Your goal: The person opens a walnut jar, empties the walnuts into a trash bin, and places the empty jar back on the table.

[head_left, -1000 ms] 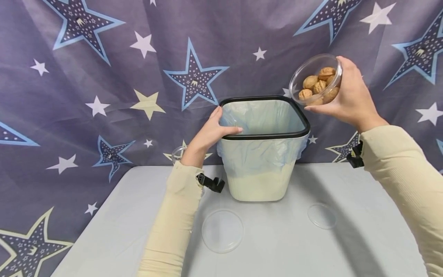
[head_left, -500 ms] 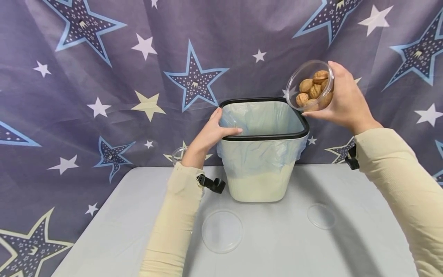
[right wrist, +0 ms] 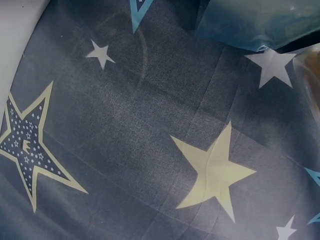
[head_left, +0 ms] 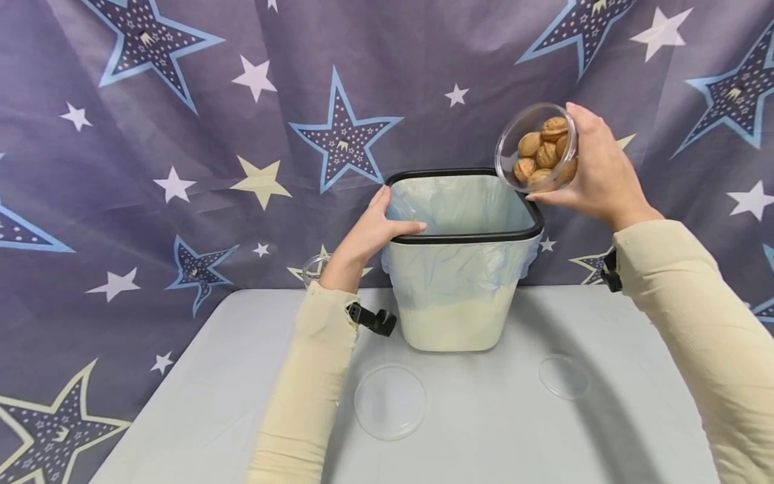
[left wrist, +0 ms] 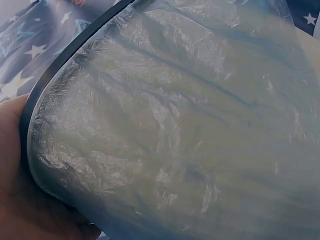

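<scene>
A pale trash bin (head_left: 453,326) with a black rim (head_left: 465,238) stands upright on the table, lined with a bluish plastic bag (head_left: 462,265) folded over its outside. My left hand (head_left: 370,232) grips the rim at the bin's left corner, thumb over the inner side; the left wrist view shows its fingers behind the bag. At the right rear corner, my right hand (head_left: 605,176) holds a clear round container (head_left: 506,149) tilted sideways, its mouth towards the bin. Several walnuts (head_left: 547,156) lie inside it. Only the container's edge (right wrist: 311,75) enters the right wrist view.
Two clear round lids lie on the white table (head_left: 484,430): a larger lid (head_left: 391,403) in front of the bin and a smaller lid (head_left: 564,376) to the right. Another clear container (head_left: 312,267) is partly hidden behind my left wrist. A star-patterned curtain (head_left: 205,134) hangs behind.
My right hand has brought the container of walnuts left and slightly down, nearer the bin's right rear corner. The left hand keeps its grip on the rim, and the bin stands still.
</scene>
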`<state>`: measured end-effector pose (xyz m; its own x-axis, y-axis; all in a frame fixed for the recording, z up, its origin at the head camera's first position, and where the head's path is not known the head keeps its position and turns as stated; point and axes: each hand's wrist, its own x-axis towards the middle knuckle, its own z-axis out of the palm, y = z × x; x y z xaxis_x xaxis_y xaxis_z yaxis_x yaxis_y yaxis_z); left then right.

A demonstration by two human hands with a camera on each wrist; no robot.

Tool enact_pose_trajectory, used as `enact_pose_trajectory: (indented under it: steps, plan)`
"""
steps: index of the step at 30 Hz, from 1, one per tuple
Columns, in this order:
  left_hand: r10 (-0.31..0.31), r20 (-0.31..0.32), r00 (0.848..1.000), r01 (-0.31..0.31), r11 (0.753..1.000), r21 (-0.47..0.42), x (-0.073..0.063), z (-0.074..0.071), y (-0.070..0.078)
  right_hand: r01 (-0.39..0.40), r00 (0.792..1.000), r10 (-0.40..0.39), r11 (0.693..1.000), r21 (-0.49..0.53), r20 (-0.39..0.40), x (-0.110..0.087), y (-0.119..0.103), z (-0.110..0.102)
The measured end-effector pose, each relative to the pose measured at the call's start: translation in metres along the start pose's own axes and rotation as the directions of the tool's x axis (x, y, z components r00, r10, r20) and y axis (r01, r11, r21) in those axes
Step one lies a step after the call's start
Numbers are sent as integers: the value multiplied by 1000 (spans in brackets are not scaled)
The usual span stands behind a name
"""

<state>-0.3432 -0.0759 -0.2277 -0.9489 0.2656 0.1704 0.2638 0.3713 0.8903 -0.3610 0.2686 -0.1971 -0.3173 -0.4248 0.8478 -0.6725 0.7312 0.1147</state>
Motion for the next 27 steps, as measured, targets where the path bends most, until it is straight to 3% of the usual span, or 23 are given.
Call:
enact_pose_trajectory:
  steps: [3, 10, 20, 27]
  plan:
    - [-3, 2, 1000, 3, 1000, 2, 0, 0, 0, 31, 1000, -31, 999, -15, 0, 1, 1, 1]
    - [-11, 16, 1000, 11, 1000, 10, 0, -1, 0, -18, 1000, 18, 1000, 3, -12, 3, 1, 6]
    - [-10, 1, 1000, 10, 1000, 20, -1, -2, 1, -14, 999, 14, 1000, -16, -31, 2, 1, 10]
    - [-9, -9, 1000, 10, 1000, 30, 0, -1, 1, -49, 999, 49, 998, -42, 6, 3, 0, 7]
